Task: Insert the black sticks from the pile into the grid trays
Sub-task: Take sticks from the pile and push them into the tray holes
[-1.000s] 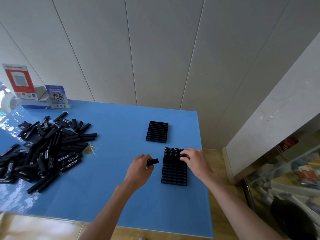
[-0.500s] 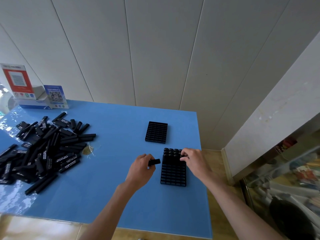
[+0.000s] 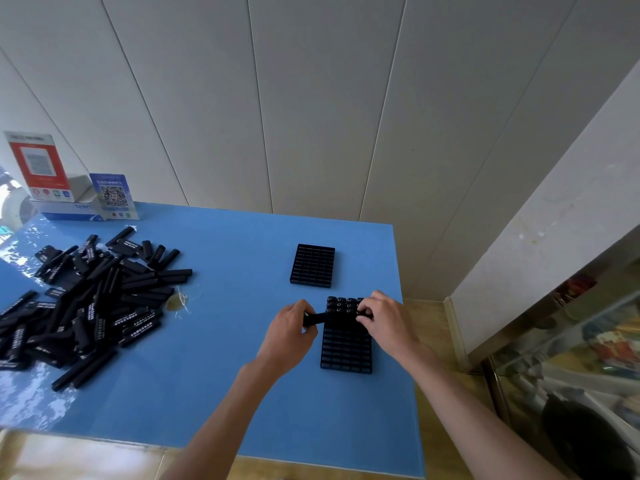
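**One stick at the near tray's left edge, both hands on it**

Take the near grid tray (image 3: pixel 346 344) as your landmark. It lies flat on the blue table (image 3: pixel 214 341), close to the table's right edge, and its far rows already hold upright sticks (image 3: pixel 341 304), their round tops showing; the rows nearer to you are open cells.

Your left hand (image 3: pixel 289 336) sits just left of that tray, fingers curled round one black stick (image 3: pixel 315 319). The stick lies roughly level, its free end touching or just reaching the tray's left side beside the filled rows.

Your right hand (image 3: pixel 388 323) rests over the tray's far right corner, fingertips bent down onto the tops of the inserted sticks. Whether it pinches one of them or only presses on them cannot be told from here.

Beyond the near tray, a little to its left and apart from it, lies a second grid tray (image 3: pixel 312 265) with every visible cell open.

Well to the left of the near tray spreads the pile of black sticks (image 3: pixel 86 303), many bearing white lettering. Far left of the tray, against the wall, stand two QR code signs (image 3: pixel 112 195).
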